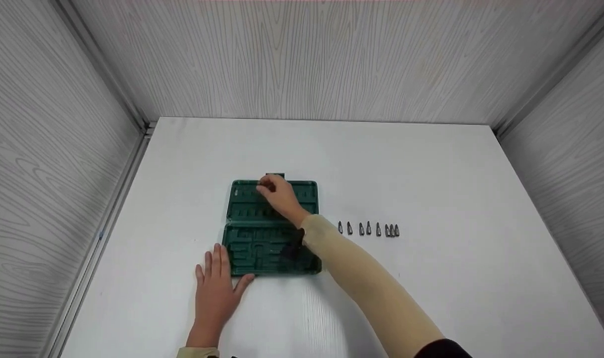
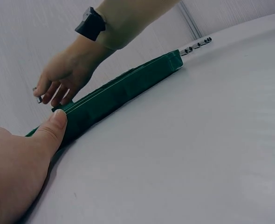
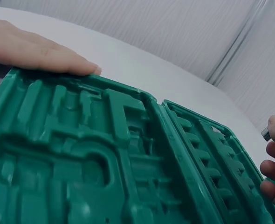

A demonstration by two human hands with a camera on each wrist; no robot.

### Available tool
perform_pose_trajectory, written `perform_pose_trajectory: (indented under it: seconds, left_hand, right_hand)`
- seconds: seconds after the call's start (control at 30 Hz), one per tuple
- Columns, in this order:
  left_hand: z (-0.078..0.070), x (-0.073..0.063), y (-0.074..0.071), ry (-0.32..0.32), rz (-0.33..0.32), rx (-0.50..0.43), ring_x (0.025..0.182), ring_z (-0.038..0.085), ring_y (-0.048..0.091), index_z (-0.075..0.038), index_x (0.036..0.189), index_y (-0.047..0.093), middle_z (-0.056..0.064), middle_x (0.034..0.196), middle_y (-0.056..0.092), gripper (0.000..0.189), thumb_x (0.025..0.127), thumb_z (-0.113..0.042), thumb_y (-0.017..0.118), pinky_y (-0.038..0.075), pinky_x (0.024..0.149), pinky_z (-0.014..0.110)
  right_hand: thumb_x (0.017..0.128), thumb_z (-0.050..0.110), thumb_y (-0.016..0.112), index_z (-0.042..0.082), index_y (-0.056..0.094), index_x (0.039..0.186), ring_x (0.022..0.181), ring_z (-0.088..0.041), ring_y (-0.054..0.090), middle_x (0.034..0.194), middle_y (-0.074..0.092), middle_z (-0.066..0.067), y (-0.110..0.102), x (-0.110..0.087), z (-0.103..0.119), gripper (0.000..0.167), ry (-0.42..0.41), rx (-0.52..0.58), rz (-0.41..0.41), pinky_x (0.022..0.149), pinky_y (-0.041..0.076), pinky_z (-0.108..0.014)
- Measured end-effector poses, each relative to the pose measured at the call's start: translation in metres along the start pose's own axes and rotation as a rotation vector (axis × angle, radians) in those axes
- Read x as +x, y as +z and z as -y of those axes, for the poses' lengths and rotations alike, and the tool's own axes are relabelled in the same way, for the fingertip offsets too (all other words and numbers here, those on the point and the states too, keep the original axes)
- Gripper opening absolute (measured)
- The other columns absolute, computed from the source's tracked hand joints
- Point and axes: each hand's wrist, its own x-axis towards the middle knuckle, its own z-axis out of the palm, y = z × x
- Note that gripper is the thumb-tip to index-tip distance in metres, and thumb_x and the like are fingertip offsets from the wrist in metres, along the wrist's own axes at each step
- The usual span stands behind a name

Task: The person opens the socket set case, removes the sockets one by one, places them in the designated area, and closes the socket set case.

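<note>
A green plastic tool case (image 1: 247,251) lies opened flat on the table, its moulded slots facing up. My left hand (image 1: 216,293) rests at its near left corner, fingers straight along the left side and thumb (image 2: 53,126) against the near edge. Over the far half hovers my right hand (image 1: 282,198), pinching a small metal screwdriver bit (image 2: 37,95) between thumb and fingertips; its end (image 3: 266,134) also shows in the right wrist view. One small light piece (image 1: 236,192) sits in the far half's left end. My right forearm hides part of the case.
To the right of the case, several metal bits (image 1: 369,228) stand in a loose row on the white table (image 1: 431,174). Pale wood-grain panels (image 1: 282,59) enclose the table at the back and both sides. A dark tab (image 1: 277,174) juts from the case's far edge.
</note>
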Motion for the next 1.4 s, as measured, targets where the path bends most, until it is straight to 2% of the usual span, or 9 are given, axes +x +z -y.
perform_pose_trajectory:
  seconds: [0.13,0.27,0.53,0.77,0.8,1.0,1.03,1.2,1.4]
  left_hand:
    - [0.002,0.0,0.002,0.014,-0.032,0.002,0.138,0.039,0.013,0.002,0.147,0.015,0.018,0.152,0.014,0.094,0.087,-0.064,0.046,0.011,0.105,0.059]
    - [0.003,0.001,0.003,0.024,-0.052,0.002,0.138,0.039,0.014,0.002,0.147,0.016,0.018,0.152,0.015,0.094,0.087,-0.063,0.047,0.012,0.105,0.059]
    - [0.003,0.004,0.004,0.026,-0.031,0.012,0.138,0.039,0.012,0.002,0.147,0.014,0.018,0.153,0.013,0.095,0.087,-0.065,0.043,0.01,0.106,0.058]
    - [0.001,0.005,0.002,0.033,-0.035,0.011,0.137,0.04,0.013,0.003,0.147,0.015,0.02,0.152,0.014,0.094,0.087,-0.063,0.046,0.01,0.105,0.059]
    - [0.001,0.005,0.001,0.033,-0.034,0.012,0.137,0.04,0.013,0.003,0.147,0.015,0.02,0.152,0.014,0.094,0.087,-0.063,0.046,0.01,0.105,0.059]
    - [0.006,0.006,-0.001,0.022,-0.015,0.004,0.138,0.039,0.01,0.002,0.147,0.013,0.019,0.153,0.011,0.095,0.087,-0.064,0.044,0.008,0.106,0.058]
    - [0.007,0.006,-0.002,0.019,-0.012,0.0,0.138,0.039,0.01,0.002,0.147,0.012,0.018,0.153,0.011,0.095,0.087,-0.065,0.044,0.008,0.106,0.058]
    - [0.007,0.005,-0.001,0.011,0.0,-0.014,0.139,0.038,0.009,0.001,0.148,0.011,0.018,0.153,0.01,0.095,0.087,-0.065,0.043,0.007,0.106,0.058]
    - [0.008,0.004,-0.003,0.005,0.009,-0.019,0.138,0.038,0.009,0.001,0.148,0.01,0.018,0.153,0.01,0.096,0.087,-0.066,0.041,0.007,0.106,0.058]
  right_hand:
    - [0.094,0.019,0.057,0.0,0.06,0.111,0.09,-0.014,0.055,0.103,0.059,-0.004,-0.013,-0.006,-0.005,0.025,-0.01,0.015,-0.009,0.078,0.045,-0.028]
    - [0.094,0.02,0.057,0.004,0.061,0.108,0.089,-0.013,0.055,0.101,0.06,-0.003,-0.026,-0.012,-0.009,0.021,0.015,0.007,-0.011,0.077,0.045,-0.028]
    - [0.093,0.02,0.058,0.004,0.062,0.107,0.089,-0.015,0.055,0.099,0.061,-0.003,-0.052,-0.031,-0.016,0.021,0.07,0.017,-0.036,0.078,0.046,-0.031]
    - [0.092,0.02,0.06,0.003,0.063,0.104,0.087,-0.014,0.055,0.095,0.061,-0.002,-0.079,-0.05,-0.022,0.021,0.094,0.024,-0.066,0.077,0.046,-0.031]
    - [0.092,0.019,0.06,0.002,0.063,0.104,0.087,-0.016,0.055,0.096,0.061,-0.004,-0.083,-0.054,-0.017,0.02,0.1,0.026,-0.069,0.078,0.046,-0.033]
    - [0.092,0.02,0.061,0.001,0.063,0.106,0.09,-0.018,0.056,0.097,0.062,-0.004,-0.099,-0.076,-0.02,0.024,0.15,0.025,-0.103,0.08,0.046,-0.035]
    - [0.091,0.021,0.061,0.002,0.063,0.105,0.089,-0.017,0.056,0.097,0.062,-0.002,-0.101,-0.078,-0.027,0.024,0.153,0.028,-0.113,0.079,0.046,-0.034]
    - [0.09,0.019,0.064,0.004,0.065,0.101,0.087,-0.019,0.058,0.093,0.065,-0.004,-0.118,-0.101,-0.034,0.019,0.17,0.073,-0.16,0.077,0.046,-0.035]
    - [0.089,0.021,0.065,0.005,0.065,0.1,0.087,-0.018,0.058,0.093,0.065,-0.003,-0.149,-0.13,-0.039,0.02,0.186,0.057,-0.235,0.073,0.046,-0.028]
